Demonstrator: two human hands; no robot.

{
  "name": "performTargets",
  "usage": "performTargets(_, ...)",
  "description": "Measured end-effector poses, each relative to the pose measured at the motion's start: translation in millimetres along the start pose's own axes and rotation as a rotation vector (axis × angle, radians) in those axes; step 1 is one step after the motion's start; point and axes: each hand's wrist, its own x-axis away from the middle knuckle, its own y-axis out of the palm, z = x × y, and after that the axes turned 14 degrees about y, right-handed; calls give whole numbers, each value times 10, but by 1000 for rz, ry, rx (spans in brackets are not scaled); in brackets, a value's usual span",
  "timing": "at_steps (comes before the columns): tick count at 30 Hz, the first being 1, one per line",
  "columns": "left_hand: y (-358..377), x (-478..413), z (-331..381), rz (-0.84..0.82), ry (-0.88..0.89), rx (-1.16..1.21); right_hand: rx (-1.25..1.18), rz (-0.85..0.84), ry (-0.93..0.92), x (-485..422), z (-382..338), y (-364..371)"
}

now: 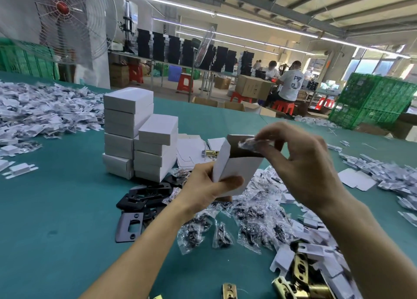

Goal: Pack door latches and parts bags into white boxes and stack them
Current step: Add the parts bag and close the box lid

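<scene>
1. Over the table (56,208), left hand (203,188) grips an open white box (239,170), held up.
2. Right hand (304,163) pinches a parts bag (248,144) right at the box mouth.
3. Box stack (140,136) sits just behind.

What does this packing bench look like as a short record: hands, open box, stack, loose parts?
left hand: grips the open white box, held upright above the table
right hand: pinches a parts bag at the box's open top
stacked boxes: two closed piles side by side, beyond the hands
black plates: loose on the table, in front of the stack
brass latches: bottom right, among bags
</scene>
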Motion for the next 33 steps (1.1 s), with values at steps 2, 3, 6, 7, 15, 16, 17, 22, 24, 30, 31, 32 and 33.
performTargets(2,16,5,19,-15,-6,29,91,-22,-59,-36,-36,-2)
performTargets(3,19,5,25,-16,-6,37,119,-28,-67,-46,-47,3)
performTargets(6,25,8,30,-18,-1,28,202,-15,-76,-45,-86,46)
performTargets(7,28,9,27,-21,-2,24,233,-6,-77,-32,-102,71)
performTargets(15,40,13,22,-25,-40,30,207,-47,74,71,-10,147)
performTargets(16,40,14,23,-24,-41,25,212,-105,92,76,-6,145)
performTargets(17,39,14,22,-24,-39,20,234,-156,109,82,-4,144)
performTargets(22,36,41,-22,-49,-45,-28,410,-368,158,85,90,183)
performTargets(24,32,55,-39,-47,-48,-44,358,-427,159,101,148,191)
performTargets(30,-32,51,-71,-45,-85,45,-133,-31,195,325,406,315)
performTargets(31,-40,53,-80,-68,-91,54,-204,-19,238,359,441,356)
performTargets(32,-43,59,-89,-98,-102,56,-282,-36,282,396,462,407)
performTargets(33,-43,65,-98,-133,-111,47,-377,-65,333,435,478,461)
